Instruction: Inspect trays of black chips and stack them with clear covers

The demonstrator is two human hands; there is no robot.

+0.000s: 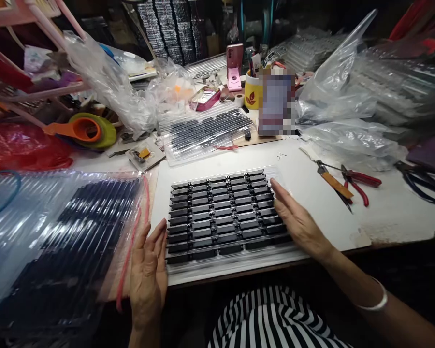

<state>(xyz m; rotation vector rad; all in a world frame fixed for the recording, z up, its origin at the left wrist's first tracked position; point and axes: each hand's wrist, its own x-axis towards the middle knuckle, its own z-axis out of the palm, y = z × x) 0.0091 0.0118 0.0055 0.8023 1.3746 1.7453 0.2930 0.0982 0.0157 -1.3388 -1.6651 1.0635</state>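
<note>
The left hand stands with its fingers pointing up and away from the body, slightly bent and a little parted, above a left forearm that rises almost straight from the bottom of the view. The right hand reaches forward and to the left, its fingers extended and its wrist roughly in line with the right forearm, which slants in from the lower right corner. The two hands are well apart, palms turned inward toward each other, neither curled into a fist.
</note>
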